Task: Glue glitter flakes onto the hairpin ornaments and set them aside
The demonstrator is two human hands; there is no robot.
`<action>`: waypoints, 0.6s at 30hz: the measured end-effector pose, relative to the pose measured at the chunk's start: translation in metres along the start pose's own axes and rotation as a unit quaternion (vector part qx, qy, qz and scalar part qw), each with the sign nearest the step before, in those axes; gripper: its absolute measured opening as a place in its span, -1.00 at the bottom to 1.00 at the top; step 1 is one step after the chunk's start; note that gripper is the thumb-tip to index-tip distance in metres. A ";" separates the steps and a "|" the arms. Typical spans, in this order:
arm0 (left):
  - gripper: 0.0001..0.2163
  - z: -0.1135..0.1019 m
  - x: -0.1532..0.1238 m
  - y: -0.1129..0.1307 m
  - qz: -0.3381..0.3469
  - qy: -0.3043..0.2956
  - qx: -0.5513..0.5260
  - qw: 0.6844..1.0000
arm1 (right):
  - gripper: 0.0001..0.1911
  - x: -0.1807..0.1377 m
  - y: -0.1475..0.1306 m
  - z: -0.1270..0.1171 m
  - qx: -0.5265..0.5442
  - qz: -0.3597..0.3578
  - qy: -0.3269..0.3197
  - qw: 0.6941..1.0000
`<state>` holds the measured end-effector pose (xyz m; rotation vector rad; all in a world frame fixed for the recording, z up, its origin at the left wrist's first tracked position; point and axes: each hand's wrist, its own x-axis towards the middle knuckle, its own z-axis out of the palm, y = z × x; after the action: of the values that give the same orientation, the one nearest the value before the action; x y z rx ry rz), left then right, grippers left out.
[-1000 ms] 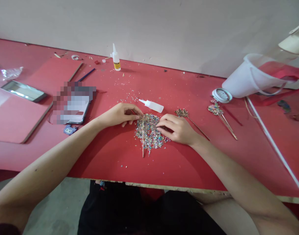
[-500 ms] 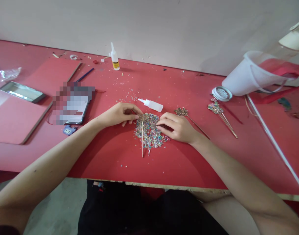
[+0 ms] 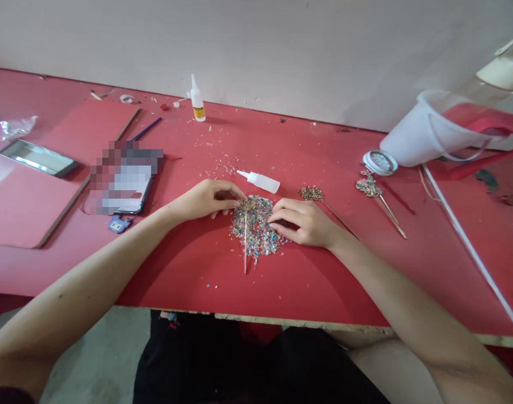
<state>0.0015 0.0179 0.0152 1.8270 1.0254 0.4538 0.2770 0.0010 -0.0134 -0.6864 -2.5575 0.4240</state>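
Note:
A pile of small multicoloured glittery chips (image 3: 258, 227) lies in the middle of the red table (image 3: 189, 264). A thin gold hair stick (image 3: 245, 247) lies across the pile, its ornate head at the top. My left hand (image 3: 208, 197) pinches that head with fingertips pressed together. My right hand (image 3: 300, 220) rests on the pile's right edge, fingers curled in a pinch on the chips; what it holds is too small to see. A small clear glue bottle (image 3: 260, 180) lies on its side just behind the pile.
Other decorated hair sticks (image 3: 319, 196) (image 3: 376, 193) lie to the right, near a round tin (image 3: 380, 161) and a tipped white bucket (image 3: 424, 134). An upright glue bottle (image 3: 197, 102) stands at the back. A phone (image 3: 128, 185), red board (image 3: 41, 185) and metal tray (image 3: 37, 157) lie left.
My right hand's fingertips have shifted slightly down and right along the pile's edge. The left hand and the stick have barely moved.

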 end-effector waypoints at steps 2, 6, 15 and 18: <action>-0.83 0.000 0.000 -0.001 -0.003 0.000 0.000 1.000 | -0.90 0.000 0.000 0.000 -0.009 0.007 0.013 1.000; -0.82 0.001 0.000 -0.002 -0.009 -0.004 -0.004 1.000 | -0.91 0.000 -0.001 -0.001 0.021 -0.007 0.013 1.000; -0.81 0.000 0.001 -0.003 -0.002 -0.003 -0.007 1.000 | -0.89 0.000 0.001 0.000 0.005 -0.008 0.022 1.000; -0.81 0.000 0.001 -0.003 -0.003 -0.006 -0.009 1.000 | -0.91 0.000 0.000 -0.002 0.040 -0.031 0.006 0.999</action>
<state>0.0010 0.0188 0.0128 1.8090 1.0155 0.4471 0.2782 0.0014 -0.0114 -0.5787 -2.5287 0.4976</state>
